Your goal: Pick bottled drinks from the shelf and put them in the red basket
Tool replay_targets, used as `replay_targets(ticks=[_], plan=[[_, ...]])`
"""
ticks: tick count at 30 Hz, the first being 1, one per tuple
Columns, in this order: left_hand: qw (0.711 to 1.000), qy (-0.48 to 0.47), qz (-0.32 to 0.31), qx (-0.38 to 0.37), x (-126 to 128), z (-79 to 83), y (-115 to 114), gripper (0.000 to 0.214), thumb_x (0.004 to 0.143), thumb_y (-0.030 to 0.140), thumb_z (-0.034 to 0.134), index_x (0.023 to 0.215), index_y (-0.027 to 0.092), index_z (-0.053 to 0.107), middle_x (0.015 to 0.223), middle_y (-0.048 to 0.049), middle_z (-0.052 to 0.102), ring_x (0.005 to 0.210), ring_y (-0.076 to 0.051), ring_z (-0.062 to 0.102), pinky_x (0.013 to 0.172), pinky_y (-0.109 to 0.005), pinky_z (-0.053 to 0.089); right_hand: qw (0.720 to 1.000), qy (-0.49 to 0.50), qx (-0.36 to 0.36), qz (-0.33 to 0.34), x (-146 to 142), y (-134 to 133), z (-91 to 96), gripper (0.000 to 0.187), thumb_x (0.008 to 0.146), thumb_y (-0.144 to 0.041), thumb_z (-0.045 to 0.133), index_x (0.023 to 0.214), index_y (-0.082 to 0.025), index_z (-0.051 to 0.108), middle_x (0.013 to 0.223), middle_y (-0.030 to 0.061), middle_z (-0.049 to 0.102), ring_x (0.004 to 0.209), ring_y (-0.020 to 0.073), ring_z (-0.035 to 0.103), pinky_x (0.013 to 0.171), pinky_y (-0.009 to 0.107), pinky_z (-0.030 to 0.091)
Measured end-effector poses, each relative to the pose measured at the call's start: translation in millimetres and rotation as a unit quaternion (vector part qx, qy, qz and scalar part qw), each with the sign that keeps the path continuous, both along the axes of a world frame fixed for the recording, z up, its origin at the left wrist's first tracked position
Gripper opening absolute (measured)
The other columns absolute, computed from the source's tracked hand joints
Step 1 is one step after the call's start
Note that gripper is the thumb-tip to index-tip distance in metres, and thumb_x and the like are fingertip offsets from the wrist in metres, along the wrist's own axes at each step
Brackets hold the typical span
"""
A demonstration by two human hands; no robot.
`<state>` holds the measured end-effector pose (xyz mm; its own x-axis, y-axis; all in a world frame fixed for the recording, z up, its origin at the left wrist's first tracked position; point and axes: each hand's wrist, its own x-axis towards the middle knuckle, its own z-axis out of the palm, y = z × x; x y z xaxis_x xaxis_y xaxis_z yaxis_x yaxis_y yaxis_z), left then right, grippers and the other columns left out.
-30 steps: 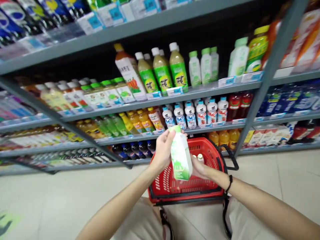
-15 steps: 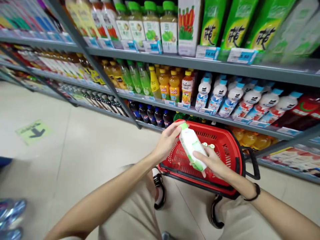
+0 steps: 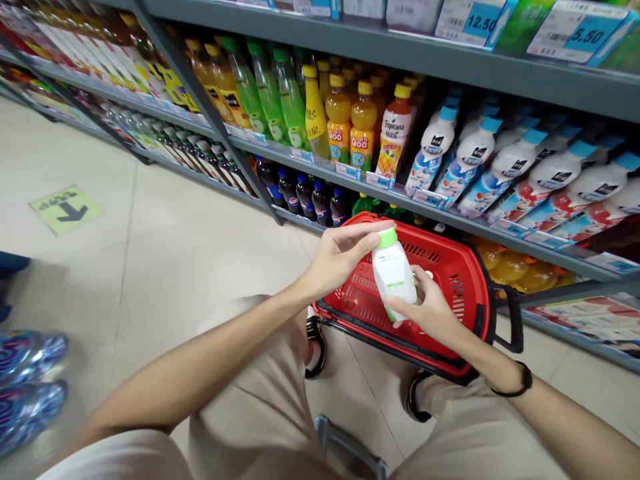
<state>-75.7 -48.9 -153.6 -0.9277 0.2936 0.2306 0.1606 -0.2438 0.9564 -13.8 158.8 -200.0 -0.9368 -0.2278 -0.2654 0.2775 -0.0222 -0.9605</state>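
A white plastic drink bottle (image 3: 393,272) with a light green cap is held between both hands over the red shopping basket (image 3: 350,333). Thumb and fingers of my left hand (image 3: 340,257) are closed around the cap at its top. Around the bottle's lower part my right hand (image 3: 425,303) is wrapped, with a dark band on that wrist. The bottle leans slightly, cap up and toward the left. Behind the right hand, a pale round bottle top shows inside the basket; the rest is hidden.
Shelves (image 3: 380,50) of bottled drinks run across the front. White bottles with blue caps (image 3: 475,157) stand beyond the basket. The basket's black handle (image 3: 513,320) sticks out on the right. Plastic-wrapped bottles (image 3: 30,380) lie at lower left, and a floor arrow sign (image 3: 66,210) is farther off.
The bottle has turned to stand more upright, with its label side shifted. My view has tipped down and closer to the lower shelves. Both hands stay on the bottle.
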Motion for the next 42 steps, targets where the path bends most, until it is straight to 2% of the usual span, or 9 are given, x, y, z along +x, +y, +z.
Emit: replay_targets(ticks=[6, 11, 17, 23, 31, 42], plan=[[1.0, 0.002, 0.001, -0.012, -0.3, -1.4, 5.3, 0.035, 0.095, 0.049, 0.084, 0.121, 0.026, 0.086, 0.134, -0.0083, 0.08, 0.125, -0.024, 0.076, 0.112, -0.036, 0.059, 1.0, 0.003, 0.009, -0.01, 2.8, 4.6, -1.8, 0.067, 0.071, -0.05, 0.096, 0.116, -0.023, 0.055, 0.112, 0.0057, 0.067, 0.079, 0.0204, 0.07, 0.05, 0.034, 0.069], [1.0, -0.002, 0.008, -0.025, 4.9, 2.6, 5.5, 0.033, 0.094, 0.047, 0.085, 0.12, 0.025, 0.086, 0.131, -0.0086, 0.081, 0.119, -0.024, 0.078, 0.102, -0.033, 0.064, 1.0, 0.001, 0.005, -0.005, 6.0, 8.0, -2.9, 0.07, 0.072, -0.048, 0.097, 0.122, -0.023, 0.054, 0.113, 0.0056, 0.067, 0.077, 0.02, 0.071, 0.05, 0.032, 0.068], [0.999, 0.011, 0.019, -0.034, 10.4, 5.9, 5.8, 0.032, 0.095, 0.045, 0.085, 0.119, 0.024, 0.087, 0.129, -0.0092, 0.082, 0.115, -0.024, 0.079, 0.099, -0.033, 0.065, 1.0, 0.003, -0.001, 0.008, 10.2, 9.2, -3.2, 0.069, 0.075, -0.048, 0.097, 0.124, -0.024, 0.054, 0.116, 0.0061, 0.067, 0.08, 0.02, 0.071, 0.052, 0.031, 0.068], [0.999, 0.008, 0.023, -0.027, 5.9, -1.0, 5.6, 0.036, 0.094, 0.049, 0.085, 0.118, 0.023, 0.087, 0.128, -0.0101, 0.082, 0.117, -0.025, 0.078, 0.102, -0.035, 0.063, 0.999, 0.002, 0.032, -0.006, 8.7, 7.8, -2.4, 0.068, 0.073, -0.049, 0.096, 0.123, -0.023, 0.058, 0.126, 0.0115, 0.068, 0.094, 0.0266, 0.074, 0.053, 0.031, 0.066], [0.999, 0.014, 0.016, -0.025, 6.2, 0.7, 4.5, 0.035, 0.095, 0.048, 0.084, 0.119, 0.023, 0.087, 0.129, -0.0094, 0.082, 0.122, -0.024, 0.077, 0.109, -0.035, 0.06, 1.0, 0.004, 0.022, 0.01, 8.5, 6.6, -1.6, 0.069, 0.077, -0.05, 0.095, 0.128, -0.023, 0.057, 0.112, 0.0064, 0.069, 0.068, 0.0179, 0.07, 0.049, 0.031, 0.063], [0.999, 0.008, 0.03, -0.023, 5.0, -3.6, 4.9, 0.035, 0.093, 0.05, 0.086, 0.116, 0.023, 0.088, 0.126, -0.0091, 0.083, 0.117, -0.024, 0.078, 0.104, -0.035, 0.062, 1.0, 0.002, 0.028, 0.009, 9.5, 6.7, 0.2, 0.066, 0.076, -0.052, 0.095, 0.124, -0.023, 0.06, 0.108, 0.0064, 0.07, 0.072, 0.0204, 0.071, 0.047, 0.03, 0.061]])
